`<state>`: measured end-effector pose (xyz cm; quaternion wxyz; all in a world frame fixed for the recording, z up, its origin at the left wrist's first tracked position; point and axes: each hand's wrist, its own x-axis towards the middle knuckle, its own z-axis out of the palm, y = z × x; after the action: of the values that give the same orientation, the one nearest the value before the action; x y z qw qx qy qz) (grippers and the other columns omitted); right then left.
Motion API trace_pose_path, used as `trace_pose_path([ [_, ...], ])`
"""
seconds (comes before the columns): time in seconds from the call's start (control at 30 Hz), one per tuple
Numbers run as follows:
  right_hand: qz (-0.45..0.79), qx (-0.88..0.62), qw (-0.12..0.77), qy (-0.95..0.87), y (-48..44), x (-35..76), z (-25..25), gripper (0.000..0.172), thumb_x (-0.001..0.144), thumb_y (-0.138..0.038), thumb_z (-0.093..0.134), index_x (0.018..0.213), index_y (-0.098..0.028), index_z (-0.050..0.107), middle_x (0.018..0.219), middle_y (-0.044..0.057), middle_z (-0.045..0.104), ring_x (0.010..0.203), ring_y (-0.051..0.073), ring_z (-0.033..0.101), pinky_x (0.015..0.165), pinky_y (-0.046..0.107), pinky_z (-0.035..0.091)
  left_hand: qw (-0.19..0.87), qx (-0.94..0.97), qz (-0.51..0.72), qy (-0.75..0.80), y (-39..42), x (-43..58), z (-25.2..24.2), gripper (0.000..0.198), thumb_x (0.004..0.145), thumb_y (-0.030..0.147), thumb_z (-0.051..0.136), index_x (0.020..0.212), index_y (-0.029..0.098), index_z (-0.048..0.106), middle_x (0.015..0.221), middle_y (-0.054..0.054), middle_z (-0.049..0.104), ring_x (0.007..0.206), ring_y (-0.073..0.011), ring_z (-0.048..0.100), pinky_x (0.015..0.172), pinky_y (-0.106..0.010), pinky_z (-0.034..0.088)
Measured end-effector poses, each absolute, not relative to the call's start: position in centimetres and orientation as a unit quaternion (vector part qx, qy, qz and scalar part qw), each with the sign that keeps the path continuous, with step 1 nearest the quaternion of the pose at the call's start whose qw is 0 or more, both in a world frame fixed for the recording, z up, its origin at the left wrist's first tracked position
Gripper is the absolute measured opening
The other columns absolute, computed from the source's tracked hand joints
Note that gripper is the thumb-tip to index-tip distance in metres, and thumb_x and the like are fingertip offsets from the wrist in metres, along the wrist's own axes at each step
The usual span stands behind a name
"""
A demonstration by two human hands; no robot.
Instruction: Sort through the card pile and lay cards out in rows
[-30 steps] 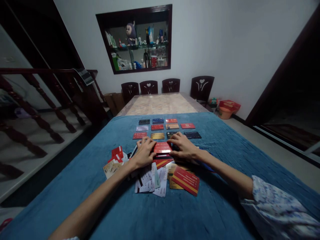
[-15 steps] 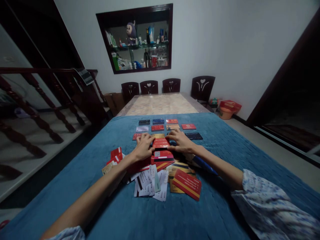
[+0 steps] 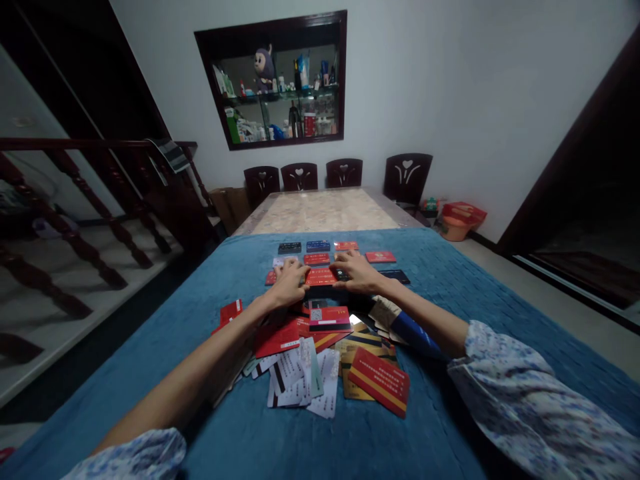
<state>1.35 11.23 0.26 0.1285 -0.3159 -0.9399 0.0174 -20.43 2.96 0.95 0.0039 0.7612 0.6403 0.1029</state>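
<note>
A red card (image 3: pixel 320 277) lies flat between my hands at the front of the laid-out cards. My left hand (image 3: pixel 289 285) grips its left edge, thumb towards me and fingers at the far side. On the right edge, my right hand (image 3: pixel 361 273) does the same, partly covering a black card (image 3: pixel 343 274). Beyond them are stacks of cards: black (image 3: pixel 289 248), blue (image 3: pixel 318 246), orange-red (image 3: pixel 346 246) and red (image 3: pixel 316 259). Closer to me is a loose pile with a red card (image 3: pixel 330 320), white cards (image 3: pixel 287 379) and a yellow-striped red card (image 3: pixel 383 380).
A blue cloth (image 3: pixel 225 427) covers the near part of the table, with bare stone-patterned tabletop (image 3: pixel 325 208) beyond. Under my right forearm lies a blue item (image 3: pixel 415 331). Dark chairs (image 3: pixel 407 177) stand at the far end. A wooden railing (image 3: pixel 75 193) is at left.
Both hands have moved slightly forward with the red card, away from the loose pile. It now covers the golden card that showed just beyond it. The view has shifted a little.
</note>
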Motion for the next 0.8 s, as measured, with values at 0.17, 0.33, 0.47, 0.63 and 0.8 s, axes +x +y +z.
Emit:
trace_pose_path([
  [0.17, 0.024, -0.334, 0.113, -0.936, 12.1, 0.9, 0.6, 0.045, 0.082, -0.044, 0.070, 0.122, -0.022, 0.067, 0.126, 0.013, 0.059, 0.116, 0.033, 0.044, 0.093, 0.045, 0.038, 0.004, 0.756, 0.092, 0.648, 4.2, -20.4, 1.2, 0.039, 0.081, 0.019, 0.060, 0.120, 0.023, 0.062, 0.129, -0.010, 0.058, 0.126, -0.0324, 0.039, 0.100, -0.052, 0.033],
  [0.33, 0.020, -0.355, 0.089, -0.930, 12.6, 0.3, 1.2, 0.044, 0.084, -0.042, 0.068, 0.123, -0.023, 0.066, 0.130, 0.013, 0.058, 0.121, 0.034, 0.042, 0.092, 0.046, 0.040, -0.003, 0.755, 0.086, 0.650, 5.5, -20.5, 1.3, 0.039, 0.079, 0.017, 0.060, 0.118, 0.023, 0.064, 0.129, -0.010, 0.058, 0.127, -0.0312, 0.038, 0.100, -0.050, 0.033],
  [0.47, -0.002, -0.369, 0.060, -0.928, 13.1, -0.2, 1.7, 0.043, 0.084, -0.041, 0.067, 0.121, -0.020, 0.067, 0.131, 0.015, 0.057, 0.122, 0.035, 0.042, 0.094, 0.048, 0.040, -0.005, 0.753, 0.077, 0.653, 6.6, -20.9, 1.0, 0.042, 0.079, 0.019, 0.059, 0.120, 0.023, 0.063, 0.131, -0.010, 0.057, 0.127, -0.0309, 0.037, 0.101, -0.050, 0.031],
  [0.63, -0.021, -0.370, 0.038, -0.928, 14.2, -1.1, 1.9, 0.042, 0.083, -0.044, 0.067, 0.119, -0.021, 0.067, 0.130, 0.015, 0.057, 0.121, 0.035, 0.042, 0.095, 0.048, 0.039, -0.008, 0.751, 0.058, 0.658, 8.0, -21.3, 0.9, 0.047, 0.077, 0.022, 0.058, 0.125, 0.025, 0.061, 0.131, -0.009, 0.057, 0.127, -0.0313, 0.036, 0.101, -0.050, 0.030],
  [0.8, -0.030, -0.374, 0.031, -0.927, 15.5, -2.1, 1.9, 0.035, 0.082, -0.042, 0.066, 0.110, -0.021, 0.070, 0.124, 0.016, 0.059, 0.119, 0.036, 0.043, 0.091, 0.048, 0.042, -0.004, 0.745, 0.049, 0.666, 9.1, -21.7, 0.9, 0.051, 0.077, 0.019, 0.057, 0.128, 0.027, 0.060, 0.131, -0.010, 0.057, 0.127, -0.0330, 0.037, 0.099, -0.051, 0.031],
])
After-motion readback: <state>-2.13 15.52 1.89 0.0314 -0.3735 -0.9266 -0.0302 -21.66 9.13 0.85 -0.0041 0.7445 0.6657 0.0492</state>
